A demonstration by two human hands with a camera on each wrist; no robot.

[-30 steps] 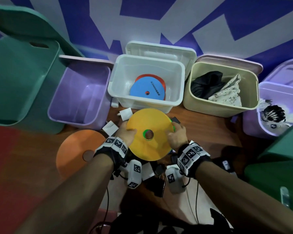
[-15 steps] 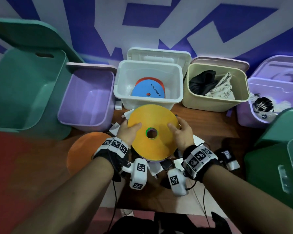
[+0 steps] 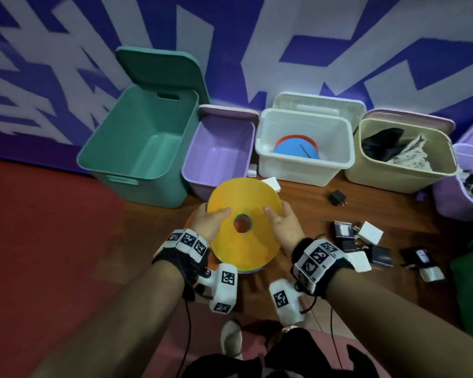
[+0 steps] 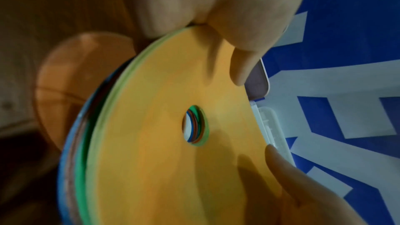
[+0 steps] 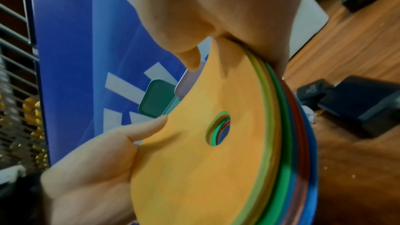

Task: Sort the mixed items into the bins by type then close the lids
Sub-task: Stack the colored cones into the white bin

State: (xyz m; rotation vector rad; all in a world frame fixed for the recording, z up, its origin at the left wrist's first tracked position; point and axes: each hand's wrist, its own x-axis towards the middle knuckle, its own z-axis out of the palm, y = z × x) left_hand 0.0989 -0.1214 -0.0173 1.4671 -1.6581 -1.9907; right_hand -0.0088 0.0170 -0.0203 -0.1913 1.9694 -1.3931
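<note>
The person is mid-sort, carrying a stack of flat discs [image 3: 245,222], yellow on top, with green, red and blue edges showing beneath in the wrist views. The left hand [image 3: 210,221] clamps its left rim and the right hand [image 3: 284,223] its right rim, thumbs on top, fingers curled underneath. The stack hangs tilted between the hands, off the floor. The next move is likely a carry forward and to the right to the white bin [image 3: 303,159], ahead of the right hand, which already holds what look like similar discs, blurred here. Lids remain open.
</note>
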